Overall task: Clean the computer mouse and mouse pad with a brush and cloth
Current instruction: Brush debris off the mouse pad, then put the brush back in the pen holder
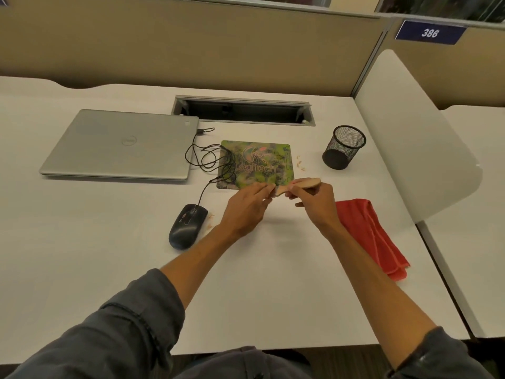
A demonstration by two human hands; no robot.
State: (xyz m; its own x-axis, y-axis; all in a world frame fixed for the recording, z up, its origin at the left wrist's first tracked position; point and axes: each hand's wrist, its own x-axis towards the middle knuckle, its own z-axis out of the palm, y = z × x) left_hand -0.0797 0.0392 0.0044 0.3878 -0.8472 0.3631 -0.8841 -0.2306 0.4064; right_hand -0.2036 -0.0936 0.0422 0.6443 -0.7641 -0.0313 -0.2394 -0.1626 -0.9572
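The white desk (273,283) is carrying everything, and the mouse pad (257,165) is lying near its middle. To the left of the mouse pad a closed silver laptop (120,144) is showing a round "Dell" logo on its lid. The pad itself, green and patterned, is showing the word "Logitech". Far behind the mouse pad and to the right, a blue sign (429,32) on the partition is reading "386". In front of the mouse pad and to the right, a red cloth (371,236) is lying folded on the desk. To the right of the mouse pad a black mesh cup (343,146) is standing upright; nothing is showing inside it. In front of the mouse pad and to the left, the black mouse (188,226) is resting, its cable (210,160) looping over the pad's left edge. Just at the pad's near edge, the right hand (314,201) is gripping the wooden brush (300,185), while the left hand (246,206) is pinching its other end with the fingertips. Small pale crumbs (300,162) are lying just right of the pad.
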